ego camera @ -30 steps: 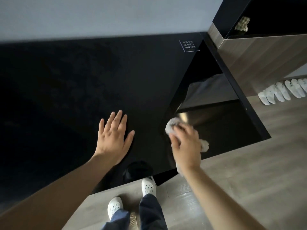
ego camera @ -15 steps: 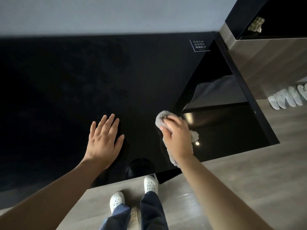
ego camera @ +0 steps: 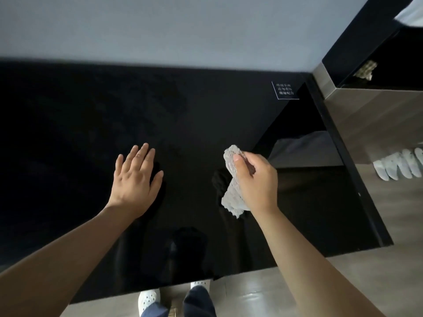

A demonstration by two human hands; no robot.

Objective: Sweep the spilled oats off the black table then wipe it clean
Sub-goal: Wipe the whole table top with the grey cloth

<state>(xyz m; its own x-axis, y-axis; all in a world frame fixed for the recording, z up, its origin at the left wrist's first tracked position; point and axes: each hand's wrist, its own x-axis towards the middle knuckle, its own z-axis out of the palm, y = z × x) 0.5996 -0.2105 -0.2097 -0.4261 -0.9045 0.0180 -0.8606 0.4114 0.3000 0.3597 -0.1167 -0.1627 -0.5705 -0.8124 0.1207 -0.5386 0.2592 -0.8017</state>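
My left hand (ego camera: 135, 177) lies flat on the glossy black table (ego camera: 91, 110), fingers straight. My right hand (ego camera: 256, 181) grips the cloth (ego camera: 233, 197), pale grey, nubbly and crumpled, over the table's right half, thumb on top.

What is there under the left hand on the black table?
The left hand lies flat, fingers straight, on the black table. Around it only the glossy black surface shows. What the palm itself covers cannot be seen.
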